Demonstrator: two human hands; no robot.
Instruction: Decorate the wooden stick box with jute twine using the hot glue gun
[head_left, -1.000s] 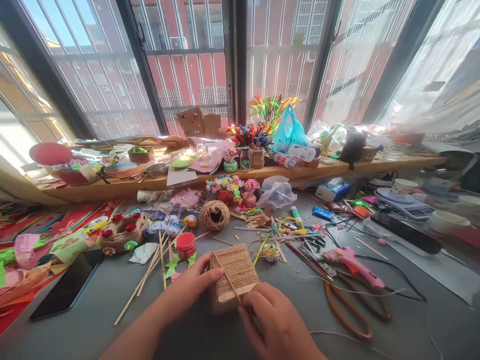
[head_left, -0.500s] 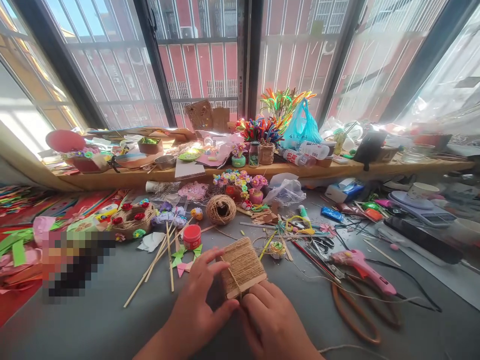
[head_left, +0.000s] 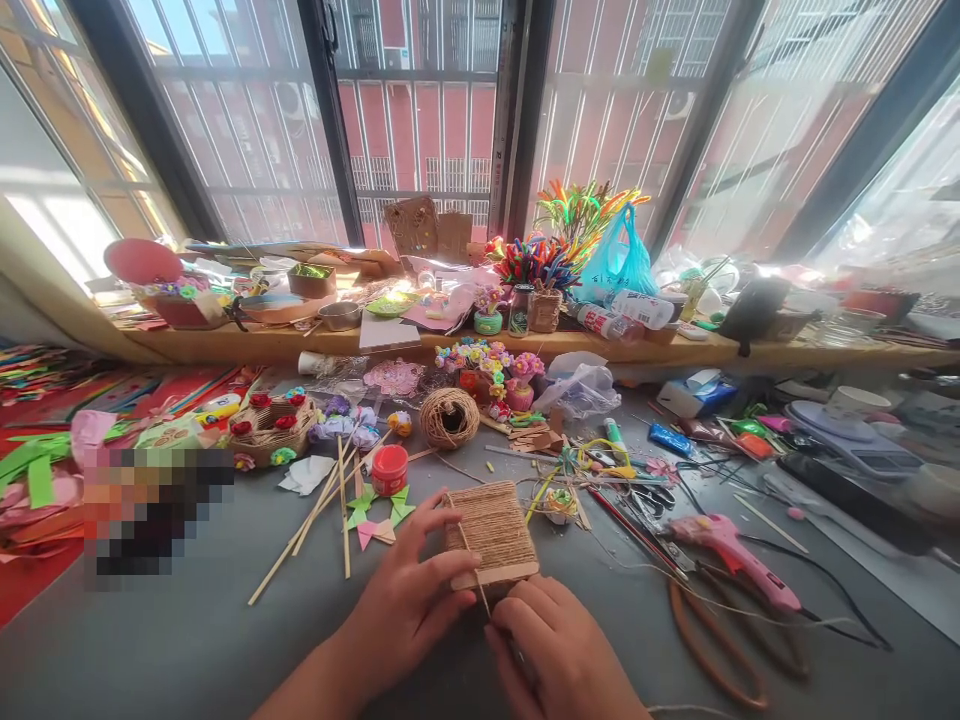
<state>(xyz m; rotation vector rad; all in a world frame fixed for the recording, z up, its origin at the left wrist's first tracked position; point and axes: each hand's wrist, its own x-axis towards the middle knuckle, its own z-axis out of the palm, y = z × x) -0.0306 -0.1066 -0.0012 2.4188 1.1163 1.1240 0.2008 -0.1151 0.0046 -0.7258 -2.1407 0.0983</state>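
Observation:
A small box wrapped in jute twine (head_left: 491, 528) sits tilted on the grey table (head_left: 187, 640) in front of me. My left hand (head_left: 409, 600) grips its left side, fingers curled round the edge. My right hand (head_left: 559, 650) is closed just below the box's near edge, pinching a strand of twine (head_left: 474, 570) that runs up across the wrapped face. A ball of jute twine (head_left: 448, 417) lies behind the box.
A pink glue gun (head_left: 731, 550) and brown-handled scissors (head_left: 720, 640) lie to the right. Wooden sticks (head_left: 330, 500), a red jar (head_left: 390, 468) and paper scraps are to the left. A wooden ledge (head_left: 525, 345) crowded with craft items runs under the windows.
The box has tilted flatter and shifted slightly right. My left hand has closed further round its left side. My right hand has moved down a little with the strand.

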